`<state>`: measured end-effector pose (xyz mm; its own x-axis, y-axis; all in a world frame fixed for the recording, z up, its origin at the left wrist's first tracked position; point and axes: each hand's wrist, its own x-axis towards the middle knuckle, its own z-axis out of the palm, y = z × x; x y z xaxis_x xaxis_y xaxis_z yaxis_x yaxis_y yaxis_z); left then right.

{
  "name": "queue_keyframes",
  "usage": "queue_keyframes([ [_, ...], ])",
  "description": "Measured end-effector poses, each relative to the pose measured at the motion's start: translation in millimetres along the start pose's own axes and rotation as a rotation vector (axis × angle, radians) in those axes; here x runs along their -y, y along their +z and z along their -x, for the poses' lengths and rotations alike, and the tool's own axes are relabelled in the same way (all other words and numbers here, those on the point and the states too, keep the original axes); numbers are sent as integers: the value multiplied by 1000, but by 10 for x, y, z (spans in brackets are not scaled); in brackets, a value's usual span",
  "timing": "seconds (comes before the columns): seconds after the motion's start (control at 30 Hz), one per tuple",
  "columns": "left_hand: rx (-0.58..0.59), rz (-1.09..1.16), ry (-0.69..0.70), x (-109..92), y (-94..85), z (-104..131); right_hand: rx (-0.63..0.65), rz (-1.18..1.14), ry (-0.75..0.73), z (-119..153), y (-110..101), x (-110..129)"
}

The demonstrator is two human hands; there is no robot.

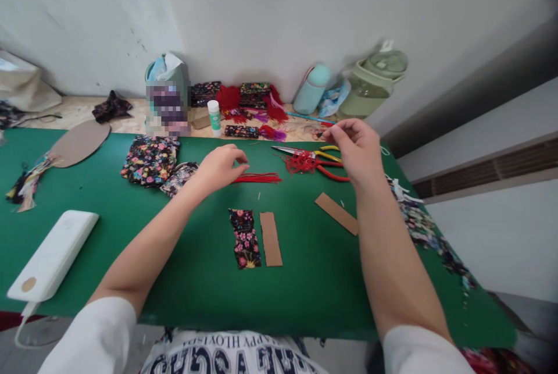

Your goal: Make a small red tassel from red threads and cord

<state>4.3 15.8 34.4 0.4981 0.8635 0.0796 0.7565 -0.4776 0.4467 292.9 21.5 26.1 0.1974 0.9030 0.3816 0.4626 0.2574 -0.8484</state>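
My left hand point(223, 166) is over the green table, its fingers loosely bent with a gap between thumb and index finger. Just below its fingertips lies a bundle of red threads point(264, 177); contact between them is unclear. Farther right, my raised right hand point(360, 144) has thumb and fingertips pinched together; anything between them is too small to make out. Close to it lie scissors with red handles point(333, 174), yellow-handled pliers point(329, 150) and a tangle of red thread point(300, 161). Nearer me are a floral fabric strip point(245, 240) and a cardboard strip point(271, 239).
Another cardboard strip point(335, 214) lies beside my right forearm. Floral fabric point(150, 159), an oval fan point(82, 142) and a white power bank point(54, 255) are at left. Along the back stand a glue stick point(214, 118), a blue bottle point(311, 89) and a green jug point(370, 86).
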Motion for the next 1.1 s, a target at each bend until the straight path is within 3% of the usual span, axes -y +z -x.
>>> queue_keyframes([
  [0.13,-74,130,21,-89,18,14,94,-77,35,108,43,249],
  [0.27,-118,397,51,-246,95,44,428,-143,62,317,170,566],
  [0.37,-119,498,130,-303,164,45,576,-98,49,434,266,699],
  [0.47,-136,491,138,-269,170,29,576,-27,45,459,301,724],
  [0.63,-165,373,130,-127,33,5,543,-15,66,387,274,613],
  [0.83,-99,64,126,1,-95,-29,516,27,147,342,276,456],
  [1.1,7,2,124,82,-122,-19,620,128,160,291,255,332],
])
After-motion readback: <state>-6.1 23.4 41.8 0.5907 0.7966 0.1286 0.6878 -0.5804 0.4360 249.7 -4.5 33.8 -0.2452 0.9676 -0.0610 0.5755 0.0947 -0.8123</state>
